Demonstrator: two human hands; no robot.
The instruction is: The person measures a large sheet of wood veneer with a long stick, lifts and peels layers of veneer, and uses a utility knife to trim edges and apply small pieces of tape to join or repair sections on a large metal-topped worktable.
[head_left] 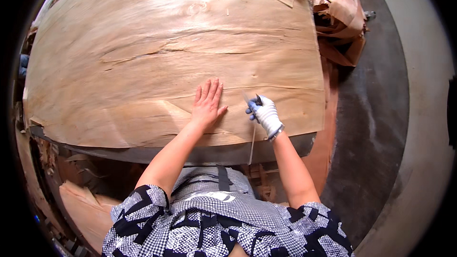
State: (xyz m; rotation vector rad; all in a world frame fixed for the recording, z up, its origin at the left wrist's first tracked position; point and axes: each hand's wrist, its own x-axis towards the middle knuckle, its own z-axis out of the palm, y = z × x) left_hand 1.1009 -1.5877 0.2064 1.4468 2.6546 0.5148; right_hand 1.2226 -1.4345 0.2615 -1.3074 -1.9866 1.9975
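Note:
A large pale wood veneer sheet (166,81) with cracks and wavy grain lies in front of me. My left hand (206,109), bare, rests flat on it near the front edge, fingers spread. To its right, my right hand (264,115) wears a white glove with blue-grey fingertips. It is closed around a knife (258,100); the dark handle shows, while the blade is thin and blurred. A thin pale strip (252,143) hangs below that hand past the sheet's front edge; whether it is cord or wood, I cannot tell.
Under the sheet, a dark tabletop edge (109,153) shows in front of my body. Torn reddish veneer (335,4) is piled at the far right. Loose veneer scraps (88,212) lie below left. Dark grey floor (373,114) runs along the right side.

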